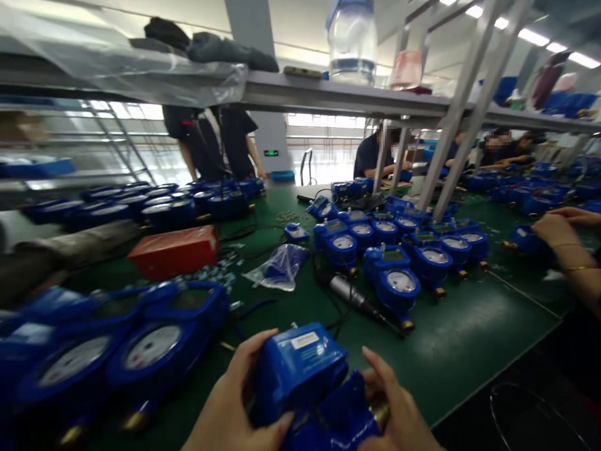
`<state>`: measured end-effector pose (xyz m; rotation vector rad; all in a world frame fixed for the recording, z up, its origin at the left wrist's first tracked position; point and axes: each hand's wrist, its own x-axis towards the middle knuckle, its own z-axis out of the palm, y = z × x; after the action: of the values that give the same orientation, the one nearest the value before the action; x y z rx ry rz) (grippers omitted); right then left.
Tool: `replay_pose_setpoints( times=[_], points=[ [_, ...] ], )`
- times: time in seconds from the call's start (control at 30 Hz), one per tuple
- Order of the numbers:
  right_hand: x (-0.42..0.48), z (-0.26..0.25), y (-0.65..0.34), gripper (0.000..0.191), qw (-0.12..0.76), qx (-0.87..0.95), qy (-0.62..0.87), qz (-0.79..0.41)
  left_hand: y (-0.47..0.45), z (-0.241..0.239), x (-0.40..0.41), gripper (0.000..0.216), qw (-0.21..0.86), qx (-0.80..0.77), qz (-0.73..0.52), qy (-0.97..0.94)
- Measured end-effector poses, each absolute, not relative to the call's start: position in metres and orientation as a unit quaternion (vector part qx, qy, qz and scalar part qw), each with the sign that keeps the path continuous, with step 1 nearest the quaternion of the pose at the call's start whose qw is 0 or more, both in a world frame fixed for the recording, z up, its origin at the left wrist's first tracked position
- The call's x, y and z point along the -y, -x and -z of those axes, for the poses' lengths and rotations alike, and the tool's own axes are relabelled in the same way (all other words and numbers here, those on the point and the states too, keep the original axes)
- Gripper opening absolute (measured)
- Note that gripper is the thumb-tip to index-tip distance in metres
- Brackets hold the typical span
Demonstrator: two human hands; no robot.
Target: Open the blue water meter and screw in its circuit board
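Observation:
At the bottom middle of the head view, a blue water meter (300, 369) with a white label on its box-shaped part is between my hands. My left hand (235, 401) is closed around its left side, thumb across the near edge. My right hand (394, 407) grips the other end by a brass fitting (379, 411), its index finger raised. Just beyond lies a grey-and-black electric screwdriver (352, 294), its tip to the right. A clear plastic bag (282, 266) with something blue in it is beside the screwdriver.
Blue water meters with round dials stand at the left (154, 347) and right (399, 282). A red box (173, 250) and small scattered pieces (213, 275) lie on the green table (451, 351). Overhead runs a shelf (291, 94). At the right, a co-worker's hands (558, 228) hold another meter.

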<state>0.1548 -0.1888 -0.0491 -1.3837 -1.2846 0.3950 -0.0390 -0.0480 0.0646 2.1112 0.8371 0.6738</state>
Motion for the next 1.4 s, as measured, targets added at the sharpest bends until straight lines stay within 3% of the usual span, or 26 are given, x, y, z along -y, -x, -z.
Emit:
replay_pose_setpoints(
  times=[0.13, 0.23, 0.57, 0.7, 0.9, 1.07, 1.23, 1.33, 1.4],
  points=[
    [0.178, 0.040, -0.148, 0.090, 0.559, 0.611, 0.559, -0.043, 0.042, -0.085, 0.049, 0.085, 0.257, -0.233, -0.212, -0.914],
    [0.162, 0.038, -0.149, 0.085, 0.543, 0.640, 0.539, -0.067, 0.047, -0.087, 0.050, 0.091, 0.181, -0.175, -0.201, -0.947],
    [0.167, 0.047, -0.156, 0.079, 0.523, 0.624, 0.575, -0.084, 0.041, -0.075, 0.071, 0.090, 0.003, -0.197, -0.225, -0.954],
    [0.187, 0.057, -0.153, 0.072, 0.555, 0.545, 0.605, -0.171, 0.022, -0.077, 0.079, 0.096, -0.014, -0.150, -0.205, -0.967],
    [0.196, 0.066, -0.140, 0.071, 0.662, 0.376, 0.576, -0.299, -0.014, -0.063, 0.100, 0.084, 0.107, -0.211, -0.139, -0.962],
    [0.199, 0.072, -0.131, 0.069, 0.630, 0.409, 0.597, -0.282, -0.008, -0.087, 0.072, 0.086, 0.207, -0.163, -0.057, -0.963],
    [0.202, 0.075, -0.130, 0.059, 0.606, 0.396, 0.624, -0.294, 0.018, -0.080, 0.027, 0.058, 0.487, -0.348, -0.145, -0.788],
    [0.202, 0.074, -0.122, 0.056, 0.627, 0.330, 0.646, -0.284, 0.024, -0.054, 0.029, 0.055, 0.733, -0.372, -0.102, -0.560],
    [0.201, 0.074, -0.114, 0.053, 0.648, 0.295, 0.640, -0.289, 0.024, -0.040, 0.042, 0.055, 0.828, -0.354, -0.094, -0.425]
  ],
)
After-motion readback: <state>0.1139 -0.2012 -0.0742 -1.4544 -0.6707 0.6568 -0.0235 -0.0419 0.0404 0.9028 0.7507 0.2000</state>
